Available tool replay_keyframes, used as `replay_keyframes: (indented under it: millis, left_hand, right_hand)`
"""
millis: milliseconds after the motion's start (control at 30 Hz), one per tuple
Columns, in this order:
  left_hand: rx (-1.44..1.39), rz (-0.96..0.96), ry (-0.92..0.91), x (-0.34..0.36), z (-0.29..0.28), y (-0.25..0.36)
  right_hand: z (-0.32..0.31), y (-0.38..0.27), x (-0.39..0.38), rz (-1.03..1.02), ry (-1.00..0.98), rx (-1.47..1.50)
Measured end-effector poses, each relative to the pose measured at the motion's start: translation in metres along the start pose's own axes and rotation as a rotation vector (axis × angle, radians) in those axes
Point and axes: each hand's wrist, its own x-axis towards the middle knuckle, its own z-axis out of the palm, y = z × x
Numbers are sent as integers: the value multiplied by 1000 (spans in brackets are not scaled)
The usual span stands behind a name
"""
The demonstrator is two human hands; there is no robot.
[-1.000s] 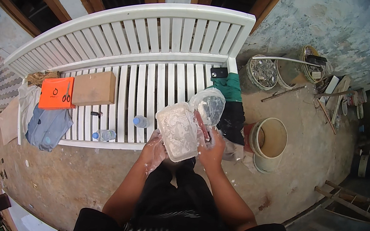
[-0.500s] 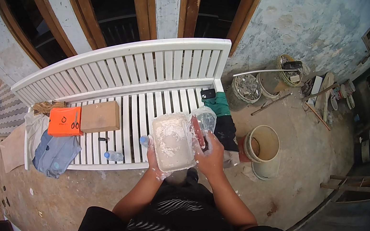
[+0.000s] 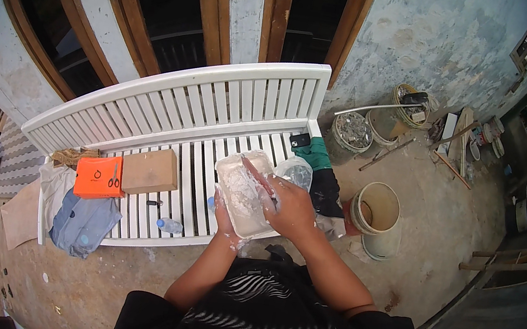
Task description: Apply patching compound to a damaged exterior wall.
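My left hand (image 3: 226, 219) grips the lower left side of a shallow, rounded rectangular tub (image 3: 220, 163), held tilted in front of my body. White powdery paste (image 3: 240, 192) coats its inside. My right hand (image 3: 292, 210), dusted white, is closed around a reddish flat scraper (image 3: 255, 174); the blade lies over the paste, and whether it touches cannot be made out. Both hands carry white smears. Just beyond the right hand, a clear plastic container (image 3: 295, 171) sits on the white slatted bench (image 3: 191, 205).
On the bench lie an orange box (image 3: 98, 174), a brown carton (image 3: 149, 170), a water bottle (image 3: 169, 225), a grey-blue cloth (image 3: 85, 222), a phone (image 3: 299, 140) and green-black clothing (image 3: 323, 177). To the right stand an open bucket (image 3: 395, 216) and rubble-filled buckets (image 3: 353, 130).
My right hand has brought the scraper leftward from the tub's right edge to over the paste. The left hand keeps its hold on the tub. The whole view has shifted slightly.
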Motion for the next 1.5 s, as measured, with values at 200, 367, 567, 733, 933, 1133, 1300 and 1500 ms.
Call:
replay_keyframes:
  millis: [200,367,567,733,933,1133,1300,1500]
  left_hand:
    - [-40,59,3,-1,-9,12]
    - [-2,71,57,-6,3,15]
    - [55,115,106,-6,6,11]
    - [80,137,214,-5,13,13]
    - [81,142,178,-5,-1,20]
    - [1,150,120,-7,4,25]
    - [20,153,154,-7,2,25]
    - [40,168,189,-11,1,29]
  right_hand:
    - [-9,-8,4,-58,-77,100]
    - [-9,7,19,-12,-19,-11]
    - [11,-11,13,3,-10,-21]
    - [25,-18,5,3,-143,-40]
    - [23,-27,2,-93,-187,19]
    - [6,-30,8,2,-120,63]
    - [17,-37,15,63,-137,182]
    - [31,-37,7,27,-188,100]
